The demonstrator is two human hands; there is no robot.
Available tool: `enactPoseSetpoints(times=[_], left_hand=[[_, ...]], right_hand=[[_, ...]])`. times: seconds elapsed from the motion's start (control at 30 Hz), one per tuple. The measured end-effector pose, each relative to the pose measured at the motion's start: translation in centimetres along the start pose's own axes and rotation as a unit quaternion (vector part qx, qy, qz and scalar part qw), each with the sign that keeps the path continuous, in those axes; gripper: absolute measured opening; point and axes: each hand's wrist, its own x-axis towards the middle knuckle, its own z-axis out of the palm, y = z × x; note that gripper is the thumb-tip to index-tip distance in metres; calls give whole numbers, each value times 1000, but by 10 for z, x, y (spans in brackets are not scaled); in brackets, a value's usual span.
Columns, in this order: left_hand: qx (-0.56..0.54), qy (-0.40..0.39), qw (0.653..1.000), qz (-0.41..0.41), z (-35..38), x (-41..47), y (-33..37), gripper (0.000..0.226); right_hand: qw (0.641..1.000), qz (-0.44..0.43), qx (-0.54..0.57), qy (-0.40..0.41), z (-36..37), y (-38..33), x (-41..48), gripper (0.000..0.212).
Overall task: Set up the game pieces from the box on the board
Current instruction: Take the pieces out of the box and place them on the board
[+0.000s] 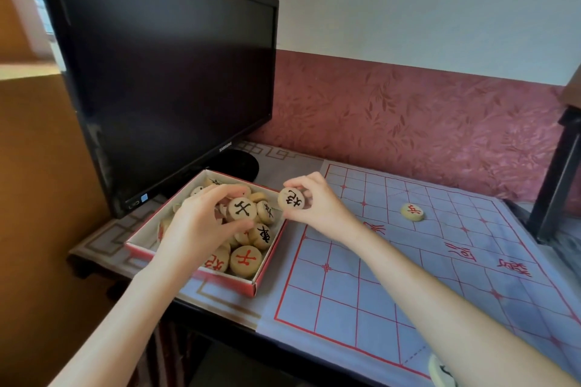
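Left hand (201,223): pinches a black-marked piece (242,209) over the box (141,239).
Right hand (309,201): grips another black-marked piece (291,199) above the box's right edge.
Board (440,261): mostly bare, one red-marked piece (412,211) on it.

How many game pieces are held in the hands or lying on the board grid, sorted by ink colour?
Black-ink pieces: 2, one in the left hand, one in the right hand.
Red-ink piece: 1, on the board.
Total: 3.
A cut-off round thing at the bottom edge is not counted.
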Motion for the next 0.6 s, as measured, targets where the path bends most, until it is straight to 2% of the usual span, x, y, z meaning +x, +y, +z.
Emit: enactPoseSetpoints(times=[0.1, 0.4, 0.6], left_hand=[[-52, -18, 998, 10, 8, -3, 14, 46], [-107, -60, 992, 27, 50, -11, 44, 45], [-138, -118, 983, 39, 83, -18, 79, 42]], right_hand=[[1000, 2, -13, -4, -13, 1, -15, 49], [998, 37, -39, -18, -57, 21, -74, 56], [994, 96, -49, -4, -98, 40, -121, 52]])
